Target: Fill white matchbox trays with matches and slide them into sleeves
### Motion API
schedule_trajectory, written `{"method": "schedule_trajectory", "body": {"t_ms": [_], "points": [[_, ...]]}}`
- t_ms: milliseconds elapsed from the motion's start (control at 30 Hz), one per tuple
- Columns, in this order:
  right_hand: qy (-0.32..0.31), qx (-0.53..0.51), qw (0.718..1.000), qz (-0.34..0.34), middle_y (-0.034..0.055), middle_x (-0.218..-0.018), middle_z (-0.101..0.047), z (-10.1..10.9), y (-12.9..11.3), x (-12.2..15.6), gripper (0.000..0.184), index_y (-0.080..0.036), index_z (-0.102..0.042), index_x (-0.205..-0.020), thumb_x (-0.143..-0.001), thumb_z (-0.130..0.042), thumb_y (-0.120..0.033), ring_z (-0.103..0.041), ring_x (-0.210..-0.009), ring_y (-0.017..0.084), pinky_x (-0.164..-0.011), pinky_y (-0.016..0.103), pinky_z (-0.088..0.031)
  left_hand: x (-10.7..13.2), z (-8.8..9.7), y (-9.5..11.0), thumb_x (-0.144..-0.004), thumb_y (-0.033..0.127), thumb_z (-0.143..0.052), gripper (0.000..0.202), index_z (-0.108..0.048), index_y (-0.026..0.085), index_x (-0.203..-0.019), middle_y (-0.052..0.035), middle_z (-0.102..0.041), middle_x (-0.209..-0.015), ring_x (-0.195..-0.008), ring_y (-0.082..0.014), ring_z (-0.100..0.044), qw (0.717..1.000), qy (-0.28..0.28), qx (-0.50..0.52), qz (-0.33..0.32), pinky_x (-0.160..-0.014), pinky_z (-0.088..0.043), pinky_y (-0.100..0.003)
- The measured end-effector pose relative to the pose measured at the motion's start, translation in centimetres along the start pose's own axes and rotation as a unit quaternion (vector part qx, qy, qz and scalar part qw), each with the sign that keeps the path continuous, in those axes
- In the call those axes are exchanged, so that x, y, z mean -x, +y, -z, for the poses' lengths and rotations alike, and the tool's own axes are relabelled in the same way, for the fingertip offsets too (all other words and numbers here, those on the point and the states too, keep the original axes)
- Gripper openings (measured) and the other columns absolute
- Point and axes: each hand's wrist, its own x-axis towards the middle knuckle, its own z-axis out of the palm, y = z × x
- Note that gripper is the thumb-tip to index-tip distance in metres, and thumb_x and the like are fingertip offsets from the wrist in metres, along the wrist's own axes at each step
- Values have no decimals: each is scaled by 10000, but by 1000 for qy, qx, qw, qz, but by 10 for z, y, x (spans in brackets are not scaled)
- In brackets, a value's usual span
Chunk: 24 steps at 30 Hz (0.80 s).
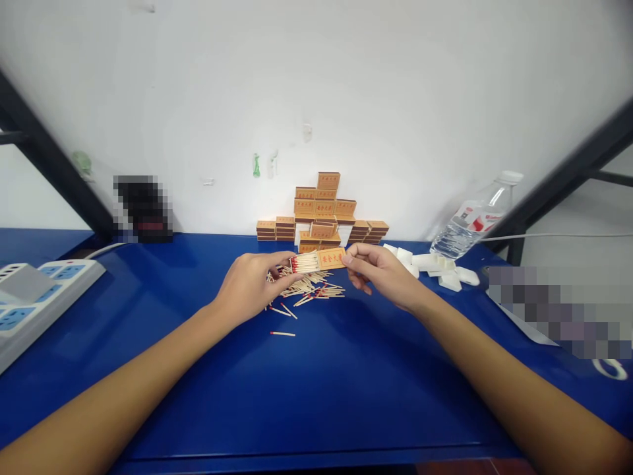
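Bare forearms [163, 359] foremost, over blue tabletop [316, 389]. Pinched in left hand [250, 284]: match-filled tray [309, 271]; pinched in right hand [378, 269]: printed matchbox sleeve [331, 258], adjoining, above loose matches [306, 288]. Looks light, thin-walled, easily crushed; seems to call for gentle fingertip hold at the ends, level.

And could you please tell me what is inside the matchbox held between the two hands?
Red-tipped matches show in the open part; the orange sleeve hides whatever is within.

One head-worn view: looks forward and down over bench [316, 389] to wall [376, 99] at 12 o'clock; near range, left hand [250, 284] and right hand [378, 270] mid-frame.
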Motion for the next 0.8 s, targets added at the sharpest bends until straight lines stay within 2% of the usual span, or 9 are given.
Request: {"method": "schedule_trajectory", "body": {"t_ms": [400, 567, 667, 800], "points": [[-58, 47, 997, 11, -48, -593, -575, 8, -2, 1, 434, -226, -526, -818, -924, -692, -614, -477, -480, 94, -423, 212, -382, 0, 0, -2, -942, 461, -706, 342, -759, 260, -1214, -21, -817, -960, -754, -167, -752, 999, -13, 51, -9, -612, -537, -268], [-84, 32, 996, 1, -40, -617, -581, 8, -1, 0, 440, -224, -512, -800, -934, -686, -606, -497, -505, 95, -430, 208, -399, -2, -1, -6, -898, 428, -763, 396, -751, 227, -1238, -47, -819, -1027, -804, -180, -765, 994, -6, 106, 22, -635, -569, -272], [-93, 37, 995, -2, -37, -624, -583, 8, 0, 0, 427, -223, -516, -807, -940, -686, -592, -503, -513, 96, -433, 209, -402, -2, -1, -7, -893, 382, -767, 388, -750, 237, -1252, -48, -815, -1064, -865, -192, -771, 991, -30, 124, 25, -665, -592, -273], [-95, 46, 994, 5, -41, -612, -581, 8, -2, 2, 405, -228, -511, -829, -963, -663, -579, -507, -523, 101, -451, 213, -417, -2, 0, -4, -885, 402, -773, 396, -756, 266, -1256, -42, -812, -1083, -884, -202, -774, 989, -52, 138, 20, -686, -610, -282]]}}
